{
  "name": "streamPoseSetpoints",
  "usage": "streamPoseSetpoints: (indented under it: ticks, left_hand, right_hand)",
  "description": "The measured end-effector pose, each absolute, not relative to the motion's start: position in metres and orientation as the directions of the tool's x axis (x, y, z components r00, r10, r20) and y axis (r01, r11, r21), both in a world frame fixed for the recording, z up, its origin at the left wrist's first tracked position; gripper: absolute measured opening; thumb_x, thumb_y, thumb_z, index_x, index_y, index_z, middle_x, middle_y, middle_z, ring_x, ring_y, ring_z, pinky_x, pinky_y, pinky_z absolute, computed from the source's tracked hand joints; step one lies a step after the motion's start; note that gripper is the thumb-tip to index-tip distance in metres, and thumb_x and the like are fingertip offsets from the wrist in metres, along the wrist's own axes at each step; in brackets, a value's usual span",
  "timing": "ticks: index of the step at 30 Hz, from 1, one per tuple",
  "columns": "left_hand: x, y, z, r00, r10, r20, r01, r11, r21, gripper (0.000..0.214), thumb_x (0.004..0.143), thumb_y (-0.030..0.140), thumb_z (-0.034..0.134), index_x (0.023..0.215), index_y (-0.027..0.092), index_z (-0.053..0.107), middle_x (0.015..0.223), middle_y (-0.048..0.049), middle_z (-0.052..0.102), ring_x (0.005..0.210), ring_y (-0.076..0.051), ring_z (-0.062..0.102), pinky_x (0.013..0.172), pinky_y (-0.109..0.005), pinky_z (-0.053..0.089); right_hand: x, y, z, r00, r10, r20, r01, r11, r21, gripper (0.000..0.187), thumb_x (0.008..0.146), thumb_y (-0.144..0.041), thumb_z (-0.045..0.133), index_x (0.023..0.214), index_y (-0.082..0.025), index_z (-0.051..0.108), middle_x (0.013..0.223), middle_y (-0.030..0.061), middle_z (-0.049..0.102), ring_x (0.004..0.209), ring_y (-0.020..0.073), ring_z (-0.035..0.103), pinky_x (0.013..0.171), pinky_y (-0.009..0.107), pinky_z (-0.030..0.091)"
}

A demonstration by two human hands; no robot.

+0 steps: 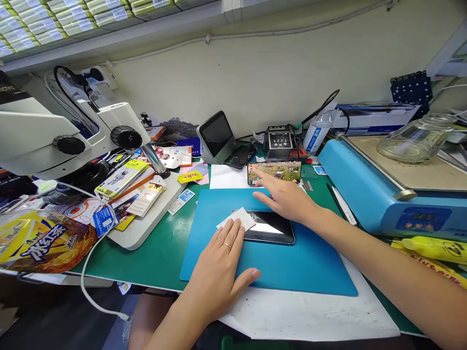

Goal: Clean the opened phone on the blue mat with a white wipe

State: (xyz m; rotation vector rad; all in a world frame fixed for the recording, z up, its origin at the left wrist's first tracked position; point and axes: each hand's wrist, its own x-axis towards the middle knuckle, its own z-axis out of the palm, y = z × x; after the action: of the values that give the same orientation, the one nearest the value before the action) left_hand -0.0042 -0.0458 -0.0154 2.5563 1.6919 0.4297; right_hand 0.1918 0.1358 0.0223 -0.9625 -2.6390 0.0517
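A black phone [272,229] with a glossy screen lies flat on a blue mat [310,272]. My left hand [221,260], with a ring on one finger, lies flat with its fingertips on a folded white wipe [242,218] that covers the phone's left end. Above the phone, my right hand [286,197] reaches forward with fingers stretched out. Its index finger is at the screen of a second phone [279,171], which is propped on its side and shows a colourful game-like picture. Whether that finger touches the screen I cannot tell.
At left stand a white microscope [124,129] and a bottle of brown drink [47,243]. A small display device [217,136] and a control box [280,143] are at the back. A blue machine [379,194] with a glass jar [416,141] on top occupies the right.
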Motion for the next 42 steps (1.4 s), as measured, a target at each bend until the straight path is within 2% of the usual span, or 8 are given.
streamPoseSetpoints:
  ticks: [5,14,17,21,24,37,39,42]
  left_hand:
    - [0.023,-0.036,-0.014,0.4,0.893,0.207,0.867,-0.442,0.231,0.076,0.101,0.062,0.038,0.159,0.014,0.023,0.161,-0.0153,0.03,0.15,-0.033,0.028,0.118,-0.051,0.035]
    - [0.063,-0.023,-0.007,0.431,0.88,0.2,0.845,-0.471,0.252,0.075,0.102,0.064,0.03,0.155,0.012,0.034,0.162,-0.0126,0.03,0.151,-0.03,0.027,0.12,-0.047,0.033]
    - [0.047,-0.027,-0.01,0.384,0.9,0.206,0.876,-0.425,0.226,0.073,0.102,0.062,0.035,0.155,0.012,0.033,0.16,-0.0142,0.033,0.149,-0.032,0.03,0.118,-0.05,0.036]
    - [0.022,-0.033,-0.014,0.293,0.933,0.207,0.927,-0.331,0.178,0.07,0.103,0.058,0.038,0.156,0.013,0.028,0.162,-0.0156,0.03,0.15,-0.033,0.028,0.117,-0.053,0.037]
    - [0.012,-0.037,-0.018,0.271,0.941,0.205,0.94,-0.304,0.156,0.071,0.103,0.057,0.036,0.158,0.013,0.024,0.163,-0.0148,0.027,0.151,-0.032,0.026,0.118,-0.052,0.036]
    - [0.015,-0.044,-0.012,0.238,0.963,0.124,0.954,-0.256,0.159,0.075,0.104,0.06,0.031,0.159,0.01,0.023,0.164,-0.0132,0.022,0.152,-0.03,0.021,0.12,-0.051,0.034]
    - [0.02,-0.041,-0.01,0.252,0.961,0.11,0.948,-0.268,0.17,0.076,0.103,0.061,0.03,0.158,0.009,0.025,0.164,-0.0135,0.022,0.152,-0.031,0.021,0.12,-0.051,0.032]
    - [0.034,-0.035,-0.006,0.29,0.952,0.098,0.932,-0.304,0.2,0.08,0.102,0.065,0.027,0.157,0.007,0.028,0.164,-0.0134,0.022,0.152,-0.032,0.021,0.122,-0.05,0.028]
  right_hand:
    - [0.227,0.114,0.019,-0.682,0.688,0.248,0.67,0.724,-0.166,0.038,0.1,-0.043,0.042,0.117,-0.02,0.067,0.145,0.0099,0.058,0.117,0.0305,0.067,0.088,0.045,0.058]
    - [0.242,0.117,0.008,-0.51,0.807,0.297,0.779,0.58,-0.238,0.029,0.099,-0.035,0.04,0.099,-0.021,0.066,0.144,0.01,0.059,0.124,0.0303,0.063,0.096,0.046,0.054]
    - [0.247,0.12,0.01,-0.433,0.831,0.349,0.809,0.529,-0.256,0.027,0.098,-0.036,0.04,0.099,-0.022,0.064,0.15,0.0109,0.053,0.118,0.0312,0.066,0.094,0.047,0.054]
    - [0.249,0.128,0.014,-0.345,0.857,0.383,0.834,0.467,-0.294,0.025,0.095,-0.038,0.044,0.104,-0.021,0.061,0.159,0.0131,0.039,0.094,0.029,0.073,0.077,0.044,0.056]
    - [0.247,0.133,0.016,-0.314,0.879,0.358,0.845,0.431,-0.318,0.027,0.095,-0.039,0.045,0.106,-0.021,0.061,0.16,0.0131,0.038,0.092,0.0285,0.073,0.072,0.042,0.055]
    - [0.247,0.136,0.018,-0.283,0.889,0.359,0.817,0.42,-0.396,0.023,0.095,-0.039,0.047,0.103,-0.023,0.061,0.161,0.0108,0.037,0.071,0.0211,0.071,0.067,0.04,0.052]
    - [0.245,0.13,0.018,-0.317,0.871,0.375,0.806,0.456,-0.377,0.023,0.096,-0.038,0.045,0.102,-0.022,0.061,0.16,0.0103,0.038,0.066,0.0193,0.07,0.068,0.04,0.053]
    - [0.234,0.118,0.017,-0.481,0.802,0.355,0.773,0.579,-0.259,0.026,0.097,-0.036,0.043,0.104,-0.022,0.063,0.159,0.0088,0.041,0.078,0.0228,0.073,0.07,0.039,0.054]
